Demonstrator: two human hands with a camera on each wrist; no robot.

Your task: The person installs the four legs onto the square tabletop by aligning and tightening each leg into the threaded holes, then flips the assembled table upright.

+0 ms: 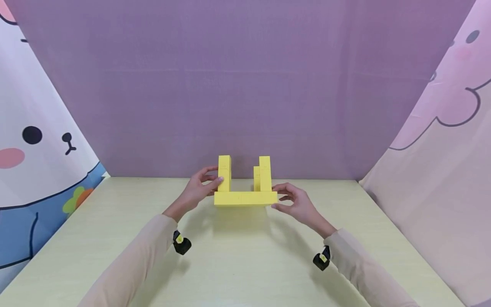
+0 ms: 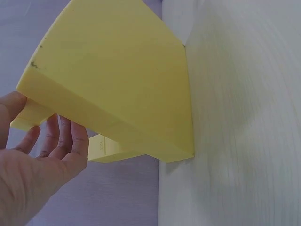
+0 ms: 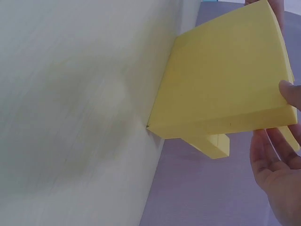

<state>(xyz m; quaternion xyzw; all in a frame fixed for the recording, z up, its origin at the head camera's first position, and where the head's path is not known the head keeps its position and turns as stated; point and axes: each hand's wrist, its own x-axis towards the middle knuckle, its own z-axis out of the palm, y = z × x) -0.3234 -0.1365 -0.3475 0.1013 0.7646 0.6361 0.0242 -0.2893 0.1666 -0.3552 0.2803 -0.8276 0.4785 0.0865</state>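
Note:
A yellow table-shaped piece (image 1: 245, 198) stands on its side, its flat square top facing me and its block legs pointing toward the back. In the wrist views the lower edge of the top (image 2: 122, 70) meets the tabletop. My left hand (image 1: 195, 189) grips the upper left leg (image 1: 224, 170), thumb on top and fingers on the outer side. On the right, my right hand (image 1: 301, 207) pinches the corner of the top, with its thumb (image 3: 291, 94) on the front face and its fingers behind. The upper right leg (image 1: 265, 170) partly hides a lower leg (image 1: 256, 178).
The pale wood-grain table (image 1: 241, 264) runs back to a purple cloth wall (image 1: 238, 85). Cartoon-printed cloths hang at the left (image 1: 34, 179) and right (image 1: 441, 192). A small black camera is worn under each wrist.

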